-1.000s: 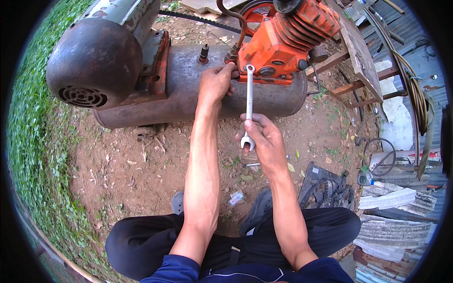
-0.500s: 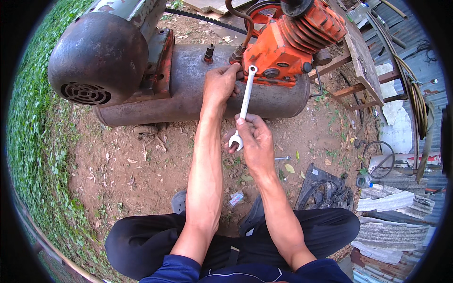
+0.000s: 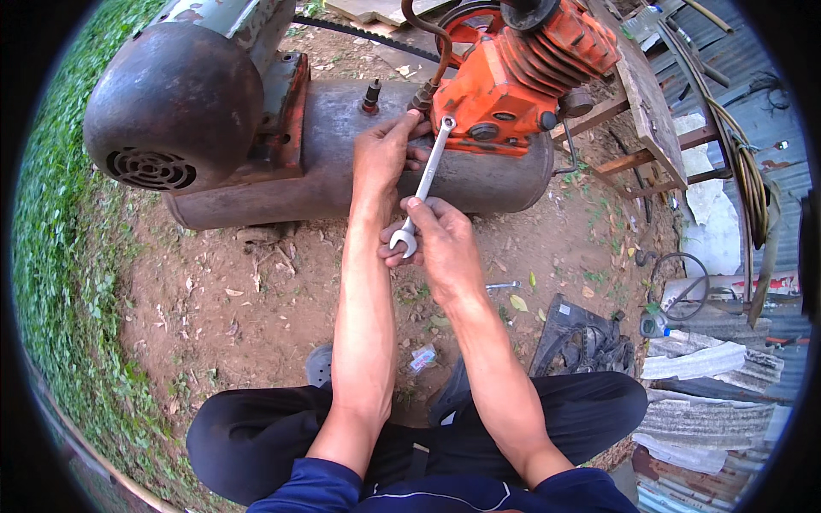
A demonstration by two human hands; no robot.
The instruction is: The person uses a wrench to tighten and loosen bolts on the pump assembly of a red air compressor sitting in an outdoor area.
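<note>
My right hand [image 3: 449, 248] grips a silver combination wrench [image 3: 430, 166] near its open-jaw end. The wrench slants up, its ring end in front of the orange compressor pump [image 3: 492, 94]; whether the ring touches the pump I cannot tell. To the left, my left hand [image 3: 382, 162] reaches up with its fingers closed at the brass-coloured pipe fitting [image 3: 423, 97] below a bent copper-brown pipe [image 3: 446, 51]. The thumb and finger tips press at the fitting's lower part, partly hiding it. Both hands are in front of the rusty air tank [image 3: 333, 128].
A dark motor [image 3: 175, 107] is mounted on the tank's left, with a black belt [image 3: 368, 36] behind. A small valve [image 3: 370, 97] stands on the tank. Another wrench [image 3: 503, 285] and black scrap [image 3: 581, 338] lie on the dirt. A wooden table [image 3: 650, 111] stands right.
My right hand has moved left and slightly up, tilting the wrench more. My left hand stays at the fitting. The whole view has shifted slightly.
</note>
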